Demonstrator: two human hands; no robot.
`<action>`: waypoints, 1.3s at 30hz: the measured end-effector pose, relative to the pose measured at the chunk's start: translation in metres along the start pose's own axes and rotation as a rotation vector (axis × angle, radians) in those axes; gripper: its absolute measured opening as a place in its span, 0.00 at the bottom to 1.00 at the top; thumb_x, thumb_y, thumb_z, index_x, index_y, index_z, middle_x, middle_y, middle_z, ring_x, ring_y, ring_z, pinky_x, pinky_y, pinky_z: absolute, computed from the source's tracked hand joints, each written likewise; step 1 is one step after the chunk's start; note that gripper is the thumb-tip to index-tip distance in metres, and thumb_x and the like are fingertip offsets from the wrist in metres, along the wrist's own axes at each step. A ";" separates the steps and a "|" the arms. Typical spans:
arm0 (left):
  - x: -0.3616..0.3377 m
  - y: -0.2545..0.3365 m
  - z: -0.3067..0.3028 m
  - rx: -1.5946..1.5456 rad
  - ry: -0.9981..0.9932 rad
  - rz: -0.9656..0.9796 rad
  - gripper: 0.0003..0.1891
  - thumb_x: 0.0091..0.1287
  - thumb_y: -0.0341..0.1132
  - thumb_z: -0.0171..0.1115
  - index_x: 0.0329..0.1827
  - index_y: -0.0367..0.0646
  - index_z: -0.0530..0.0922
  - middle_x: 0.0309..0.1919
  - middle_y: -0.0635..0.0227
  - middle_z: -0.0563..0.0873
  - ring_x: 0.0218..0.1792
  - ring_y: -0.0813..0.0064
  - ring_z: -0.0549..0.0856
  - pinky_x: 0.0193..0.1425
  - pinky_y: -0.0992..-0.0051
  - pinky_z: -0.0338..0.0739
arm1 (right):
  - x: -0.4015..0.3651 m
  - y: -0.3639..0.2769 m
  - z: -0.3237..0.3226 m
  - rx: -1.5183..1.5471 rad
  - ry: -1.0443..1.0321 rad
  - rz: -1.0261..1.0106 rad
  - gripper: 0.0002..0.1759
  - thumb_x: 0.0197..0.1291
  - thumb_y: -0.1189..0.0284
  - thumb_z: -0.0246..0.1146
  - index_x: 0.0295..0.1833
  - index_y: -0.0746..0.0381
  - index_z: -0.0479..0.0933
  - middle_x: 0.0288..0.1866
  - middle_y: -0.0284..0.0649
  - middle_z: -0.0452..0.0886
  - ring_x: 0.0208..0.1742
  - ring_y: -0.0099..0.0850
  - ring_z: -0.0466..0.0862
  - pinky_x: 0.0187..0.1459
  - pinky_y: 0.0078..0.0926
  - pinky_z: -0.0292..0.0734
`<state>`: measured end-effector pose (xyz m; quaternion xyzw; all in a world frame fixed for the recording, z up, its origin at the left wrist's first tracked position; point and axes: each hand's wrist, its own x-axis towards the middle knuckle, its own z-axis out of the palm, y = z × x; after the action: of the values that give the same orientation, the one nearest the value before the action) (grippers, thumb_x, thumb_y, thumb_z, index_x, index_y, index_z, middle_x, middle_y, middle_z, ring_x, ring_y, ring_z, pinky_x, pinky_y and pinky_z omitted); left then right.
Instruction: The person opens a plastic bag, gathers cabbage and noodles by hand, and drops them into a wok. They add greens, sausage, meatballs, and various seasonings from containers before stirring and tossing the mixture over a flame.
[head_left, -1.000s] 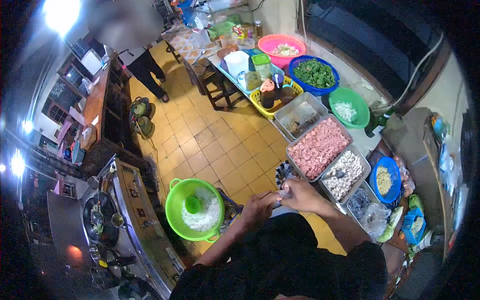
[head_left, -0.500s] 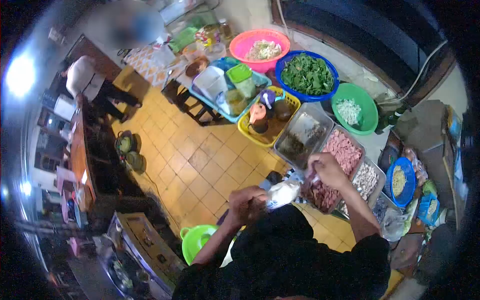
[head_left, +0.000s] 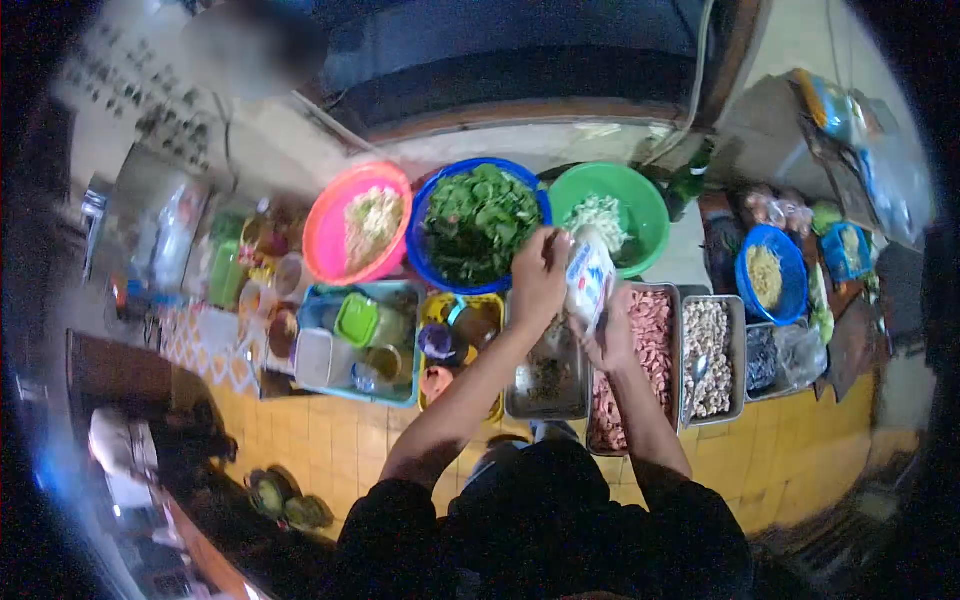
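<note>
A white plastic packet [head_left: 590, 280] with blue and red print is held up over the metal trays, tilted. My left hand [head_left: 540, 275] is closed on its upper left side. Against its lower right side lies my right hand [head_left: 612, 330], thumb and fingers around the edge. Just behind the packet is a green basin [head_left: 655, 205] with white shredded pieces. Below my hands are a tray of pink sliced meat [head_left: 652, 325] and a metal tray [head_left: 545, 400] with dark bits at the bottom. The packet's contents are hidden.
A blue basin of leafy greens [head_left: 480, 220] and a pink basin [head_left: 355, 255] stand to the left. Nearer are a light-blue crate [head_left: 400, 395] and yellow basket [head_left: 490, 405]. At right are a tray of pale pieces [head_left: 712, 350], a blue basket [head_left: 775, 270] and a green bottle [head_left: 690, 180].
My view has turned to face the row of basins. The packet has moved up over the trays; my right hand has left the meat tray and now grips the packet too.
</note>
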<state>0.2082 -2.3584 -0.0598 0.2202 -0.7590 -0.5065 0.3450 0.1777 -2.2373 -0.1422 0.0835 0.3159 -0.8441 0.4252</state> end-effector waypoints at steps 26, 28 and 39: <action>-0.001 0.000 -0.192 -0.151 -1.120 -0.248 0.24 0.62 0.36 0.60 0.58 0.36 0.66 0.47 0.61 0.78 0.41 0.72 0.80 0.47 0.74 0.73 | -0.241 0.103 -0.216 0.041 1.344 -1.260 0.18 0.57 0.73 0.58 0.54 0.61 0.71 0.44 0.34 0.79 0.43 0.28 0.78 0.38 0.22 0.73; -0.011 -0.006 -0.229 -0.247 -1.127 -0.329 0.23 0.61 0.35 0.60 0.58 0.34 0.66 0.47 0.60 0.78 0.42 0.71 0.80 0.48 0.74 0.73 | -0.255 0.167 -0.249 -0.014 1.644 -0.931 0.19 0.57 0.69 0.59 0.54 0.61 0.71 0.44 0.34 0.79 0.42 0.30 0.78 0.38 0.25 0.74; -0.034 -0.038 -0.367 -0.205 -0.697 -0.285 0.40 0.51 0.52 0.65 0.61 0.34 0.62 0.47 0.59 0.74 0.38 0.68 0.78 0.44 0.73 0.74 | -0.138 0.320 -0.397 -0.188 1.224 -0.361 0.22 0.56 0.69 0.58 0.57 0.57 0.67 0.23 0.38 0.73 0.16 0.26 0.72 0.14 0.22 0.68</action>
<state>0.5041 -2.5766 -0.0140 0.1025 -0.7378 -0.6670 0.0130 0.4594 -2.0460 -0.5464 0.4579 0.5831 -0.6706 0.0248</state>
